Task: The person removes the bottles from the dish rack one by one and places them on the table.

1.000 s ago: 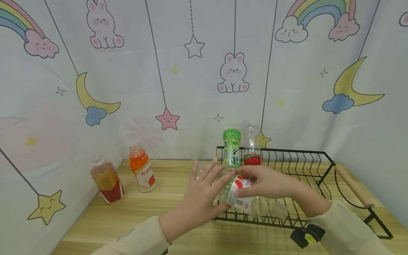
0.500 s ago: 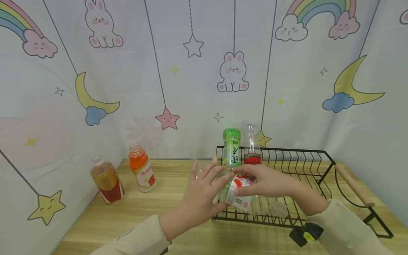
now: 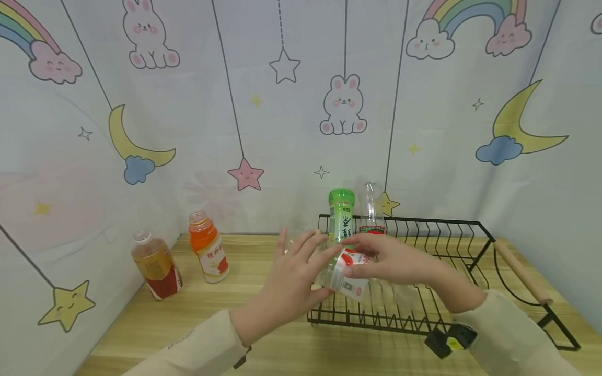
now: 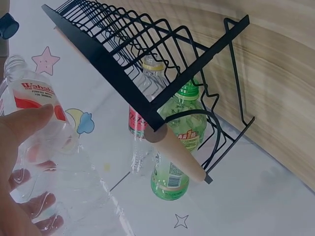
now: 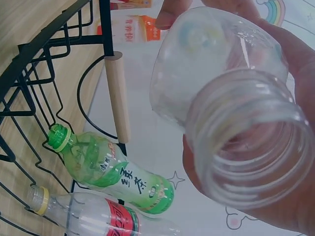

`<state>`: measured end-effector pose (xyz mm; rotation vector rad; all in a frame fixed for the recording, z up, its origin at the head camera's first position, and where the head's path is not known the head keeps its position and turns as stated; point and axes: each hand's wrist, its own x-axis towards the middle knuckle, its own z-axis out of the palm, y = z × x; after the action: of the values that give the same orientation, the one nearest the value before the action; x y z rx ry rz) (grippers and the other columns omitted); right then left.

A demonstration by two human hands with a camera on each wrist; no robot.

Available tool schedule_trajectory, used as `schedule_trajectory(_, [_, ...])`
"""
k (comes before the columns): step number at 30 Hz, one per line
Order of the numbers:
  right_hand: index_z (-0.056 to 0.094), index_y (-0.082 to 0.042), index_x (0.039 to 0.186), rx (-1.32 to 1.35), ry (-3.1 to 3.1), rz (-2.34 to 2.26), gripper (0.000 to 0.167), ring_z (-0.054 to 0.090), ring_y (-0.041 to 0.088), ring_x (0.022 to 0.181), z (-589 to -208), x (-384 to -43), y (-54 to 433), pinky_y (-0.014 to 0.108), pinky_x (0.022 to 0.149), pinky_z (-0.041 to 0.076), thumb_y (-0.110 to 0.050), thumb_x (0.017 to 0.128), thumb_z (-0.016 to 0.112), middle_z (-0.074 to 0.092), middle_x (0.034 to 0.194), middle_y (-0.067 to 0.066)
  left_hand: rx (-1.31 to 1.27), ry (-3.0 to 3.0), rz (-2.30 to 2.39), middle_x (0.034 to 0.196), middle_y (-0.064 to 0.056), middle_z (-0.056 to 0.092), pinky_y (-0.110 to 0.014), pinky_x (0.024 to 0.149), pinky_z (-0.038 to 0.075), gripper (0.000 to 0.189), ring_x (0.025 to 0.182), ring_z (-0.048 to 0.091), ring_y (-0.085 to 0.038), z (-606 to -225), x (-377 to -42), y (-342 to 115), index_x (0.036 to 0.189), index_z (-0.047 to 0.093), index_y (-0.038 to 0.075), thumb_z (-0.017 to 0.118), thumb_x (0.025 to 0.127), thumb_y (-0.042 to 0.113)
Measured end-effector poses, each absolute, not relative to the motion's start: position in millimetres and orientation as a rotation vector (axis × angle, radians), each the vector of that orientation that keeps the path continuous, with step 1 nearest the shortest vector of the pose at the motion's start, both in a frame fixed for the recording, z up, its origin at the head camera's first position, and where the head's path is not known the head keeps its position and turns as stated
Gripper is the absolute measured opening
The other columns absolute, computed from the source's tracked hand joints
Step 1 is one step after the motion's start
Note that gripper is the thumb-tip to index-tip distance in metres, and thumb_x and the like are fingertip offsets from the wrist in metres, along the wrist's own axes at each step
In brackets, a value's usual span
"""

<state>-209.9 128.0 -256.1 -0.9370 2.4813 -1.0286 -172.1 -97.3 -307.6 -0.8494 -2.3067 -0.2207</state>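
A clear plastic bottle [image 3: 349, 281] with a red and white label lies tilted between both hands, above the black wire rack [image 3: 423, 221]. My left hand [image 3: 296, 277] grips its base end, the thumb pressed along the label [image 4: 37, 98] in the left wrist view and the fingers behind. My right hand [image 3: 397, 261] holds it across the label from the other side. In the right wrist view the uncapped mouth [image 5: 256, 147] faces the camera. A green tea bottle [image 3: 342, 214] and a clear bottle with a red label [image 3: 371, 206] stand upside down in the rack.
On the wooden table's left side stand an uncapped orange bottle [image 3: 209, 250] and an uncapped bottle with a gold and red label [image 3: 157, 266]. The rack's wooden handle [image 3: 522, 272] is at its right end. A patterned cloth wall [image 3: 291, 198] rises behind the table.
Both hands have lifted slightly with the clear bottle and shifted a little left, mostly in the last half second. The other bottles and the rack stay where they were.
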Motion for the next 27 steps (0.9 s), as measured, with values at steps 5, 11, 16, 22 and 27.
schedule_trajectory(5, [0.046, -0.006, 0.138, -0.949, 2.501, -1.084, 0.059, 0.06, 0.028, 0.108, -255, -212, 132, 0.041, 0.082, 0.054, -0.036, 0.091, 0.066, 0.061, 0.125, 0.016, -0.822, -2.297, -0.244, 0.134, -0.004, 0.053, -0.069, 0.109, 0.017, 0.073, 0.129, 0.042, -0.025, -308, -173, -101, 0.131, 0.054, 0.021, 0.087, 0.068, 0.035])
schedule_trajectory(11, [0.043, -0.008, 0.141, -0.944, 2.569, -1.147, 0.059, 0.059, 0.031, 0.112, -255, -218, 136, 0.048, 0.086, 0.052, -0.038, 0.093, 0.062, 0.061, 0.126, 0.014, -0.786, -2.305, -0.301, 0.135, -0.004, 0.053, -0.069, 0.11, 0.013, 0.072, 0.13, 0.042, -0.024, -310, -174, -106, 0.13, 0.054, 0.02, 0.087, 0.068, 0.035])
schedule_trajectory(16, [0.042, -0.008, 0.143, -0.86, 2.612, -1.231, 0.061, 0.058, 0.033, 0.116, -255, -223, 140, 0.05, 0.089, 0.051, -0.038, 0.094, 0.061, 0.061, 0.127, 0.015, -0.748, -2.279, -0.367, 0.134, -0.005, 0.053, -0.068, 0.11, 0.013, 0.076, 0.128, 0.044, -0.026, -312, -176, -113, 0.132, 0.054, 0.018, 0.089, 0.066, 0.03])
schedule_trajectory(22, [0.036, -0.009, 0.146, -0.751, 2.64, -1.315, 0.064, 0.055, 0.035, 0.12, -255, -229, 147, 0.048, 0.089, 0.053, -0.04, 0.095, 0.059, 0.058, 0.13, 0.017, -0.71, -2.281, -0.434, 0.135, -0.006, 0.053, -0.067, 0.11, 0.014, 0.079, 0.127, 0.045, -0.027, -315, -179, -121, 0.135, 0.052, 0.018, 0.089, 0.066, 0.03])
schedule_trajectory(27, [0.035, -0.011, 0.148, -0.684, 2.666, -1.347, 0.066, 0.058, 0.034, 0.114, -257, -236, 152, 0.047, 0.088, 0.053, -0.044, 0.095, 0.057, 0.055, 0.134, 0.019, -0.68, -2.289, -0.524, 0.135, -0.006, 0.052, -0.068, 0.11, 0.014, 0.076, 0.127, 0.046, -0.026, -316, -182, -125, 0.133, 0.053, 0.017, 0.089, 0.067, 0.028])
